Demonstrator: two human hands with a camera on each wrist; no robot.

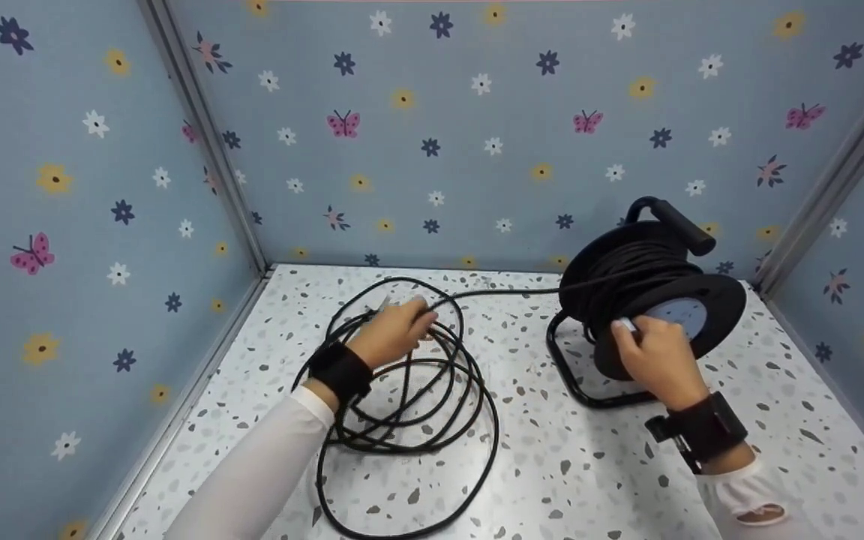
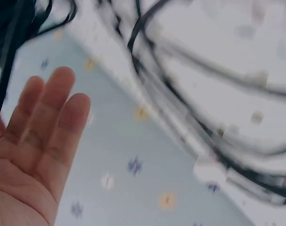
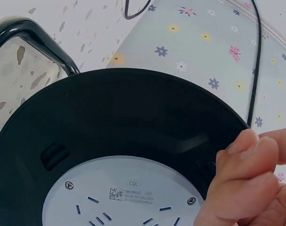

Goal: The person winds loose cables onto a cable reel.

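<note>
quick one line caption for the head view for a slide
Right hand on the face of a black cable reel; left hand on loose cable loops on a speckled tabletop.

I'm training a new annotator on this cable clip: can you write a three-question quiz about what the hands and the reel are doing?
1. True or false: the left hand rests on the loose coil of black cable.
2. Which part of the black plastic cable reel does the right hand grip: A) top handle, B) front flange, C) metal stand?
3. What colour is the reel's round centre plate?

Key: 1 true; 2 B; 3 pale blue-grey.
</note>
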